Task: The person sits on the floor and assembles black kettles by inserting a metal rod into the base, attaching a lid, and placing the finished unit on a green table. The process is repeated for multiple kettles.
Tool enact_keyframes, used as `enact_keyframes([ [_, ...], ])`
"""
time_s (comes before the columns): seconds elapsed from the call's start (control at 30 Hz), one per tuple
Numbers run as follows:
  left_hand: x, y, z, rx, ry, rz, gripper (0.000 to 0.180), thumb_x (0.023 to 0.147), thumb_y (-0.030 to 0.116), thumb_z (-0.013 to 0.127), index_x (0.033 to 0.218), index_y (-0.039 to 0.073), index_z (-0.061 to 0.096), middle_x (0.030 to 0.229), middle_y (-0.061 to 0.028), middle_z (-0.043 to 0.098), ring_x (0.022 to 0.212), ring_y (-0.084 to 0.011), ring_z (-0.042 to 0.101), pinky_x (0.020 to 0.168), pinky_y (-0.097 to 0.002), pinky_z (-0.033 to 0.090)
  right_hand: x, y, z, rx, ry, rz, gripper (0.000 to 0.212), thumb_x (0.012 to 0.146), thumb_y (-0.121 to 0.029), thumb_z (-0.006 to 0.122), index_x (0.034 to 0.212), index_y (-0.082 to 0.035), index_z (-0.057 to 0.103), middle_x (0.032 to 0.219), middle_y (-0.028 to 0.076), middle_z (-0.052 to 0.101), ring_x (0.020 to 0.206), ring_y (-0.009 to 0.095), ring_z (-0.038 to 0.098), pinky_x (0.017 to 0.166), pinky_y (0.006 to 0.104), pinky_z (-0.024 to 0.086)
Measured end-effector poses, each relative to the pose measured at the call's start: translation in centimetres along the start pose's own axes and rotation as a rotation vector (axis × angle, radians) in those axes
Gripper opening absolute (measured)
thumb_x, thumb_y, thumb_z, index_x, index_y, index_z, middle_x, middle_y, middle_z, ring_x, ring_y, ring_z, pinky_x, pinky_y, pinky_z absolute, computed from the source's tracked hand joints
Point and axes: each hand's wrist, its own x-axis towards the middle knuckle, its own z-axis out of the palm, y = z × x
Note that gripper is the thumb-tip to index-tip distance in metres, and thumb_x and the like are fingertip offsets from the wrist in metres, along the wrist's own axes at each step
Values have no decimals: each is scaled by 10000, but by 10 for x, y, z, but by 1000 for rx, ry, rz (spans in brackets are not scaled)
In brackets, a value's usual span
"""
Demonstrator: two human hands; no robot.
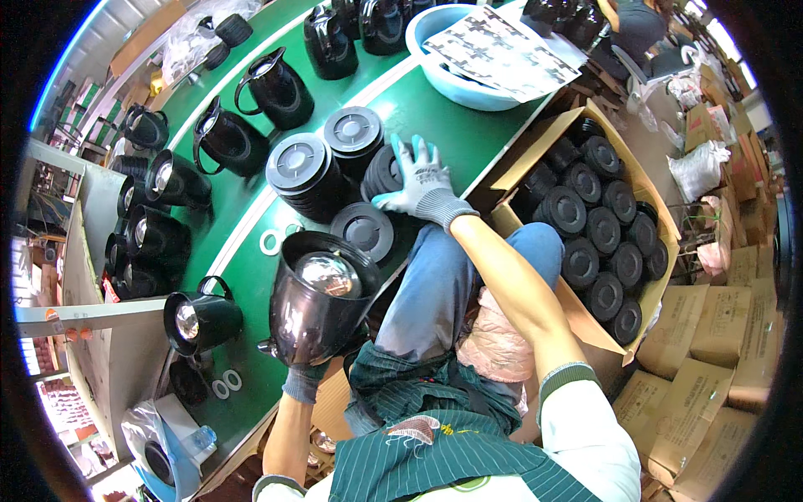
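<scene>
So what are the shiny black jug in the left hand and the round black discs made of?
Shiny black jug: perhaps plastic or coated metal, given its glossy reflections; the mirror-like silvery piece inside, metal or silvered glass. Round black discs: likely moulded plastic, dull with raised rings.

a glossy black jug (305, 316) is near the middle of the scene, raised and tilted, its wide mouth uncovered and facing up and far, a rounded silvery surface showing inside, a small knob low on its left. farther and to the right, a short stack of round, matte black discs (381, 174) leans, partly covered, its layered edges showing.
</scene>
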Motion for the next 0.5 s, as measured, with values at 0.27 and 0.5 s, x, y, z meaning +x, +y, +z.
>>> enact_keyframes([
  [0.27, 22, -48, -3, 61, -191, 22, 525, 928, 147, 720, 1415, 18, 572, 1381, -195, 623, 1289, -282, 604, 1059, -412, 536, -82, -2, -70, 965, -49, -307, 1199, 629, -459, 982, 1597, -74, 389, 1609, 206, 319, 1453, 363, 409, 1206, 466, 372],
  [0.5, 42, -28, 20, 282, -580, 195, 572, 971, 161, 700, 1493, 24, 510, 1483, -201, 565, 1383, -267, 546, 1112, -424, 513, -166, -11, -89, 903, -48, -725, 1277, 565, -454, 1015, 1582, 13, 400, 1634, 259, 260, 1488, 397, 366, 1207, 463, 336],
])
